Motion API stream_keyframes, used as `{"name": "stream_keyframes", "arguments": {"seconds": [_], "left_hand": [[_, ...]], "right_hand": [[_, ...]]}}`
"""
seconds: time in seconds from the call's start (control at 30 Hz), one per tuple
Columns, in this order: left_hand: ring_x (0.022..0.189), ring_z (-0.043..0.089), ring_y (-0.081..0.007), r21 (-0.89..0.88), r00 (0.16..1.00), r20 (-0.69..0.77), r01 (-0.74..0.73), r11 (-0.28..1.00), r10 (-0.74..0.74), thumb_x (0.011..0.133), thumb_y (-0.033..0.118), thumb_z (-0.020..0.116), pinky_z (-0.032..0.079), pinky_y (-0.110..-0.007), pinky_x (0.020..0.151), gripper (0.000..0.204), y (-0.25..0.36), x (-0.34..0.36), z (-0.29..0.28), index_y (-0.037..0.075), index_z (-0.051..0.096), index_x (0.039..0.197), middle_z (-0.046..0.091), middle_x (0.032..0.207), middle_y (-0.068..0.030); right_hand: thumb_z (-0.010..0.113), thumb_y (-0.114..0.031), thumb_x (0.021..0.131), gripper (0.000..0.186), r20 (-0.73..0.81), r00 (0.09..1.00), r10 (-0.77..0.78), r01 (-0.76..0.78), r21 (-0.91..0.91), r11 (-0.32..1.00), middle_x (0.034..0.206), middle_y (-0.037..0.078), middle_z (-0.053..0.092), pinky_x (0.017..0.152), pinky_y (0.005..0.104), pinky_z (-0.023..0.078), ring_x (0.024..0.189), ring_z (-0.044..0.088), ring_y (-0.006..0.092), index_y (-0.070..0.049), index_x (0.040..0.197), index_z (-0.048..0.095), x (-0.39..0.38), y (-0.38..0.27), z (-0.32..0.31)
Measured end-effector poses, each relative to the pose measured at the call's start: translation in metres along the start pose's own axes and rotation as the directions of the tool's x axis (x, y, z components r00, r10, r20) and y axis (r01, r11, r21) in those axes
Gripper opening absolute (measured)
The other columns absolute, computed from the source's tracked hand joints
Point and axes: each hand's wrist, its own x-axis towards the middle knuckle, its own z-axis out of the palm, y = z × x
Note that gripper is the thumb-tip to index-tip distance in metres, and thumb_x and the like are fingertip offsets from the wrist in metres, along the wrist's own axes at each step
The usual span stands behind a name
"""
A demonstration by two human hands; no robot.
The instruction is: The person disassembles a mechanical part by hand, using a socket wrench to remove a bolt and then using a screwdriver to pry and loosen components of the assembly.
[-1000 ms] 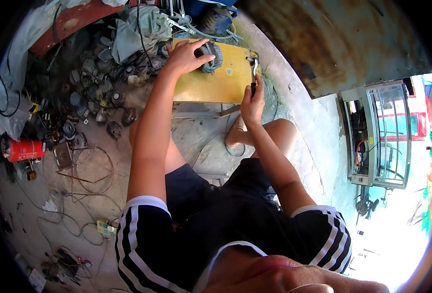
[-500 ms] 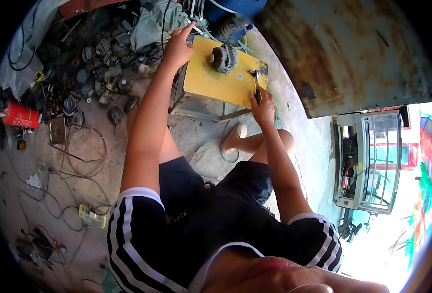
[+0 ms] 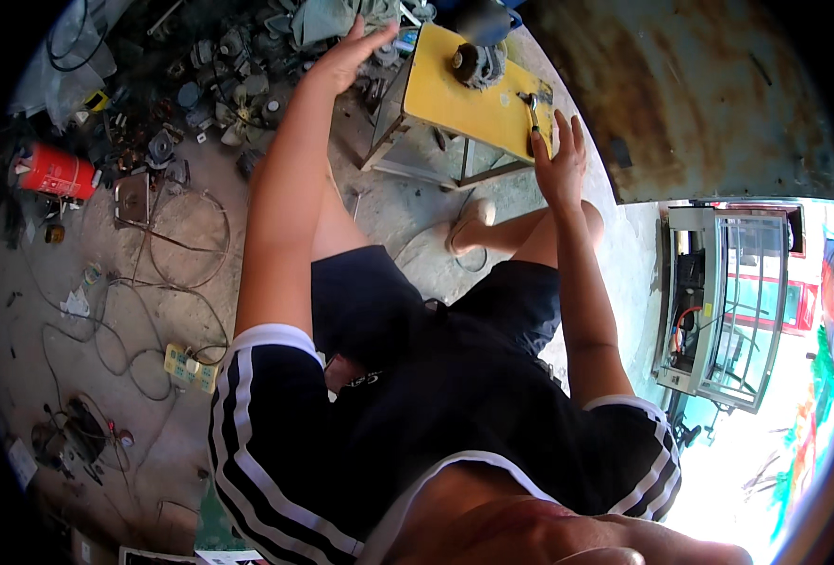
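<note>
We are making out a bit of white lettering on the front of the black shirt, nearer the body than the left grip; we are finding it too small to read.

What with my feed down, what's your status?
Left hand open, off table. Right hand open by black-handled tool, contact unclear. Round part on table, tool apart.
</note>
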Motion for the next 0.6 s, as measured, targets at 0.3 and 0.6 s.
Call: {"name": "stream_keyframes", "arguments": {"seconds": [0.3, 0.6], "left_hand": [[0.149, 0.02, -0.0363, -0.928, 0.996, 0.042, 0.01, 0.373, 0.079, 0.095, 0.072, 0.026, 0.013, -0.06, 0.118, 0.089, 0.021, 0.008, -0.009, 0.011, 0.011, 0.158, 0.02, 0.163, -0.0141], [0.139, 0.04, -0.0253, -0.412, 0.845, -0.527, -0.168, 0.895, -0.084, 0.095, 0.065, 0.042, 0.016, -0.059, 0.112, 0.067, 0.022, 0.007, -0.121, 0.018, 0.047, 0.143, 0.052, 0.145, -0.0006]], "right_hand": [[0.062, -0.032, 0.094, 0.052, -0.252, 0.68, -0.689, 0.716, 0.427, 0.551, 0.155, 0.022, 0.032, 0.115, 0.0491, 0.026, 0.142, 0.032, 0.0416, -0.016, 0.143, 0.049, 0.078, -0.205, 0.055], [0.065, -0.021, 0.086, 0.045, -0.025, 0.722, -0.691, 0.679, 0.219, 0.701, 0.117, 0.002, 0.065, 0.092, 0.0455, 0.038, 0.109, 0.059, 0.0252, -0.025, 0.131, 0.058, 0.115, -0.19, 0.147]]}}
